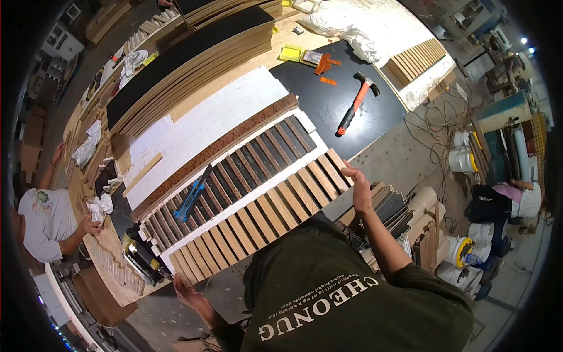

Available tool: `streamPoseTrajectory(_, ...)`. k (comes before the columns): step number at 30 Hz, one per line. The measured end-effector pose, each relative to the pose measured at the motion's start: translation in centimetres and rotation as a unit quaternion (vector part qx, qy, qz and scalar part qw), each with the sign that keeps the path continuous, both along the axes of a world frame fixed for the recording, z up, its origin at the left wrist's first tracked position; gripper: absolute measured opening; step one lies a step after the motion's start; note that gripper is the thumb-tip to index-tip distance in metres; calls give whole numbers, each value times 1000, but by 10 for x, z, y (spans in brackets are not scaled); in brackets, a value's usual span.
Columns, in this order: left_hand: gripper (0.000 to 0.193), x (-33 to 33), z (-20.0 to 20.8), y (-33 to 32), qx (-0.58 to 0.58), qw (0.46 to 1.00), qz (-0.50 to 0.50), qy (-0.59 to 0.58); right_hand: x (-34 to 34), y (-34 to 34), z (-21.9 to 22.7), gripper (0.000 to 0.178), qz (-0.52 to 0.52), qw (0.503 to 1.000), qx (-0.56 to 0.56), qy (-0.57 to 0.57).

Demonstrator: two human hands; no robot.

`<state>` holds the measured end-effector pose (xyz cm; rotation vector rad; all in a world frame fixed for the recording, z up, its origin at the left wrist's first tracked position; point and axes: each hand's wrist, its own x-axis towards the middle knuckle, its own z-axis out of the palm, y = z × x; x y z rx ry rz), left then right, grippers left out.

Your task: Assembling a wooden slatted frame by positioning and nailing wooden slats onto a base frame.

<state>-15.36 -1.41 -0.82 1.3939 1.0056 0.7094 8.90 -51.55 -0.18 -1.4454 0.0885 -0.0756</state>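
Note:
A slatted wood panel (258, 220) with pale slats and dark gaps lies slanted in front of me, at the near edge of the table. My left hand (192, 298) grips its left end, fingertips at the corner. My right hand (359, 186) closes on its right end, thumb near the upper corner. Just beyond it is a second slatted panel (253, 163) with darker brown slats. Across that one rests a blue hand tool (189, 200) with a black end. A patterned brown strip (223, 151) runs along its far side.
Behind are a white board (211, 117) and a stack of black-topped boards (193, 64). A hammer (358, 105) lies on the black sheet (375, 126) at right. One co-worker (47, 220) stands at left, another person (516, 199) at far right. Cables (443, 120) and buckets (463, 159) occupy the floor.

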Motion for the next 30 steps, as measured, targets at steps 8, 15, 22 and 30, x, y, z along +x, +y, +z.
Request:
streamPoseTrajectory(8,50,41,38,-34,475,811,-135,313,12,-16,-3,48,27,968,-249,24)
streamPoseTrajectory(15,70,72,34,-87,466,740,-307,375,13,-2,-7,52,38,990,-133,36)
streamPoseTrajectory(22,73,69,31,-81,482,741,-297,362,12,-3,-6,52,53,987,-145,53)
streamPoseTrajectory(30,68,69,26,-80,485,786,-238,299,7,-4,4,48,56,981,-178,59)
